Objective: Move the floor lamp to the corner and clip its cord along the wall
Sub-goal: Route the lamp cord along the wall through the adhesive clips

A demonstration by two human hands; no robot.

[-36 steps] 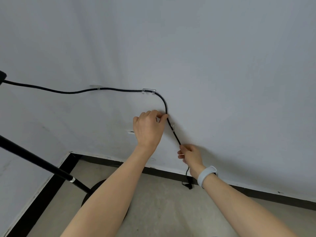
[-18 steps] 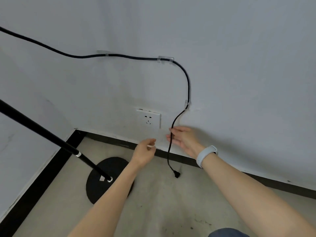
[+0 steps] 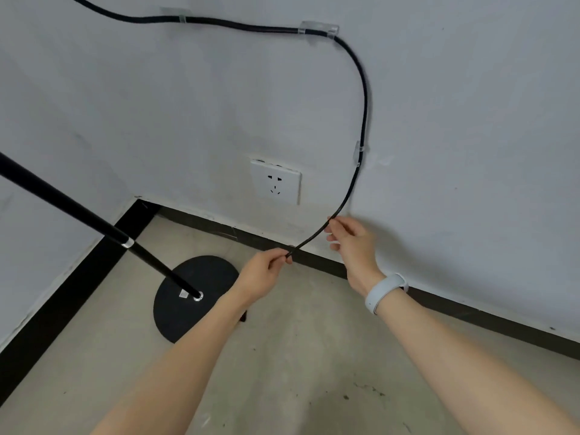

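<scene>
Black cord (image 3: pixel 364 98), white socket (image 3: pixel 275 181)

Below and right of the wall socket (image 3: pixel 275 181), the left hand (image 3: pixel 263 273) pinches the black cord (image 3: pixel 364 98) while the right hand (image 3: pixel 353 238) touches it higher up. The lamp base (image 3: pixel 194 296) sits on the floor, lower left of the socket.

Matt blk cord (image 3: pixel 364 98), clear plastic clips (image 3: pixel 318 28), matt wall (image 3: pixel 470 120).

both hands' fingers (image 3: pixel 284 257) pinched, arms outstretched.
</scene>
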